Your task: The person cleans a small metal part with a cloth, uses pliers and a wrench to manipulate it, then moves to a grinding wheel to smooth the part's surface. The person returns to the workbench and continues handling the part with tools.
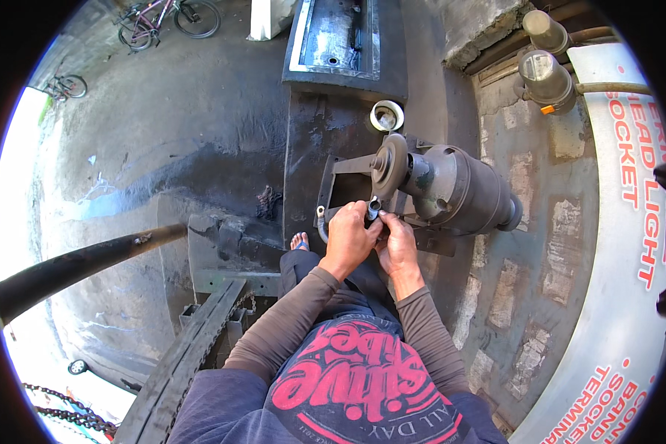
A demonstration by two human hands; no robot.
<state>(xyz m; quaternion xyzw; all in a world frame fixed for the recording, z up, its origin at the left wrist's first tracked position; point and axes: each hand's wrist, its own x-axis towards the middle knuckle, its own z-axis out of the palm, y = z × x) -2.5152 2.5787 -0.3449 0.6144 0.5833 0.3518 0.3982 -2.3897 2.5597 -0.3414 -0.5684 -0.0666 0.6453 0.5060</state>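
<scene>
My left hand (pixel 348 238) and right hand (pixel 397 247) are closed together around a small shiny metal part (pixel 374 206), just below a dusty wheel (pixel 389 175) on a spindle. The wheel belongs to a large dark cylindrical motor (pixel 459 190) on a metal frame (pixel 351 164). Left of my left hand stands a bent bar or cable with a pale ringed end (pixel 320 213). My fingertips partly hide the part, so I cannot tell whether it touches the wheel.
Beyond the motor are a white bucket (pixel 395 115) and a metal trough (pixel 333 78). A black pole (pixel 89 266), beam (pixel 192 355) and chains (pixel 66 414) are at left. Two cylinders (pixel 547 85) and a lettered sign (pixel 592 222) are at right; bicycles (pixel 192 18) stand far back.
</scene>
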